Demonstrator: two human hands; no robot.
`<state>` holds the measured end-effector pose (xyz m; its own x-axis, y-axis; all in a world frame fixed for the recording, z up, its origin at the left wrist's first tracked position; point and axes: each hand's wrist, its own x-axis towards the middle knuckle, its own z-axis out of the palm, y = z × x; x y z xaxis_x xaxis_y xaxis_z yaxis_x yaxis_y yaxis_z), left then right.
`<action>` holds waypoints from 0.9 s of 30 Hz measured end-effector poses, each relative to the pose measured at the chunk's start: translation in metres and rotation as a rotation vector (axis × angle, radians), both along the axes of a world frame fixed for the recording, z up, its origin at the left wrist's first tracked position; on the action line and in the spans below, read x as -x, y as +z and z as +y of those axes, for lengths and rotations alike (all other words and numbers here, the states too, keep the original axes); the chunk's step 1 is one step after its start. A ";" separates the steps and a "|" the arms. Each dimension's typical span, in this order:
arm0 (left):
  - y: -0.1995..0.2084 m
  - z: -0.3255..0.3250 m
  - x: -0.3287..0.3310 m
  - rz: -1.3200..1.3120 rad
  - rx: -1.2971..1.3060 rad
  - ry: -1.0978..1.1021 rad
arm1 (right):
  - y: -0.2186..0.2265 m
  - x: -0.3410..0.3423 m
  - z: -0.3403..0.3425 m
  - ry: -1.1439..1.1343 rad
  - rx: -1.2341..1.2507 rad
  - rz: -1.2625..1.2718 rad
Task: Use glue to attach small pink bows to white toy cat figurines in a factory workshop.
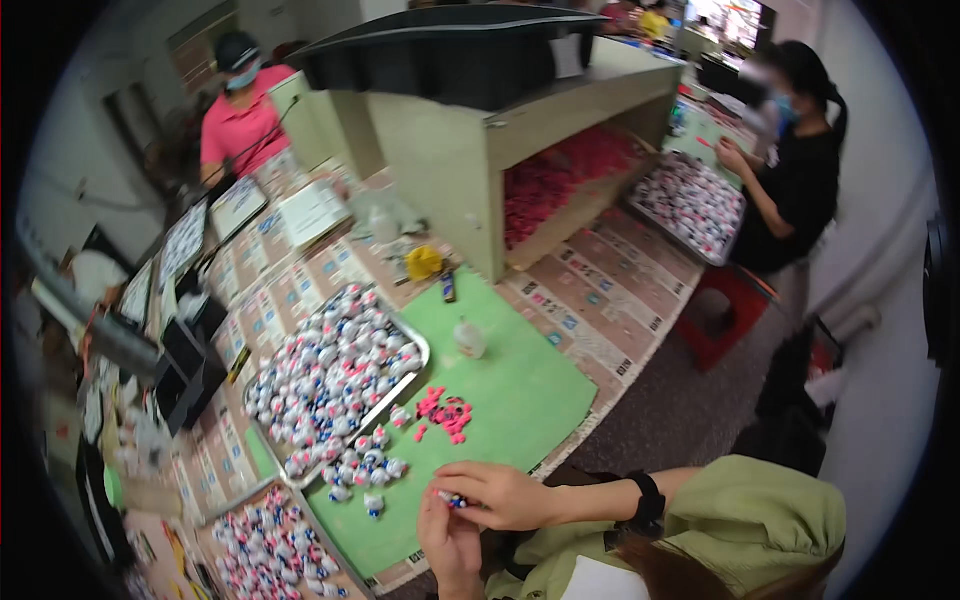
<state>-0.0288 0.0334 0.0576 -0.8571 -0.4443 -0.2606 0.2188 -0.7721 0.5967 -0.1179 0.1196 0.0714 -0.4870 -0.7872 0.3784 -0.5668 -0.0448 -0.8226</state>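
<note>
My left hand (pixel 448 540) and my right hand (pixel 503 494) meet at the green mat's near edge. Pinched between their fingertips is a small white, blue and pink figurine (pixel 455 499), partly hidden by the fingers. Just beyond lies a heap of small pink pieces (pixel 445 414) on the green mat (pixel 535 360). To its left, several loose figurines (pixel 368 466) spill beside a metal tray (pixel 408 384) heaped with similar ones. A small translucent bottle (pixel 469 340) stands upright farther back on the mat.
A second tray of figurines (pixel 272 548) lies at the lower left. A box-like shelf (pixel 430 160) holding pink pieces (pixel 565 178) carries a black bin (pixel 440 60). A co-worker (pixel 805 165) at right works over another tray; another person (pixel 245 115) is at far left. A red stool (pixel 725 325) stands on the floor.
</note>
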 end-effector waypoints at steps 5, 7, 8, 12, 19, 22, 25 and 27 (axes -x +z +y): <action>0.012 -0.007 -0.006 0.028 0.026 -0.166 | -0.003 -0.001 0.000 -0.002 0.046 0.048; 0.012 -0.007 -0.005 0.006 0.041 -0.143 | -0.004 0.000 -0.002 0.000 0.089 0.033; 0.013 -0.007 -0.003 0.004 0.043 -0.127 | -0.005 0.001 -0.004 -0.004 0.100 0.036; 0.009 -0.008 0.000 -0.028 0.077 -0.118 | -0.010 0.003 -0.007 0.016 0.094 0.041; 0.010 -0.011 -0.002 -0.050 0.073 -0.115 | -0.014 0.002 -0.011 0.003 0.071 0.031; 0.009 -0.012 -0.003 -0.062 0.046 -0.101 | -0.011 0.000 -0.012 -0.007 0.066 0.021; 0.011 -0.009 -0.005 -0.082 0.034 -0.080 | -0.012 -0.007 -0.011 -0.037 0.061 0.000; 0.009 -0.009 -0.003 -0.071 0.035 -0.081 | -0.011 -0.007 -0.012 -0.054 0.060 0.005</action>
<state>-0.0255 0.0239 0.0664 -0.8706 -0.3840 -0.3075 0.1126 -0.7641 0.6352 -0.1110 0.1080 0.0604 -0.5264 -0.7356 0.4263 -0.5737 -0.0627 -0.8166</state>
